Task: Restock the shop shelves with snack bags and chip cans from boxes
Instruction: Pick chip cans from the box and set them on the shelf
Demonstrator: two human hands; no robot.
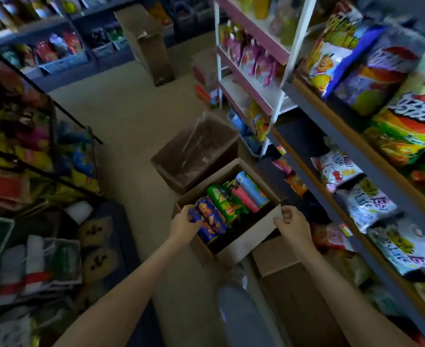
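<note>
An open cardboard box [234,242] is sitting on the shop floor [131,116] in the aisle, and chip cans are lying on their sides inside it, packed side by side. The left hand [185,222] is reaching into the near left corner of the box, its fingers curling around the end of a dark blue chip can [210,220]. Just beside that can a green chip can [225,201] is lying, then a pink chip can [244,197], and a light blue chip can [252,187] is lying at the far right of the row. The right hand [294,221] is gripping the near right corner of the box rim, fingers folded over the cardboard edge, so the two hands are working well apart, one on a can and one on the box. Directly behind this box a second cardboard box [193,152] is standing open, lined with clear plastic, and nothing can be made out inside it. To the right a dark shelf unit [351,146] is carrying snack bags [366,204] on its tiers, white ones on the lower tier and orange and green ones above. Farther down the aisle a white and pink rack [251,68] is holding purple pouches. A wire rack of mixed packets [31,151] is standing on the left, too blurred to read.
</note>
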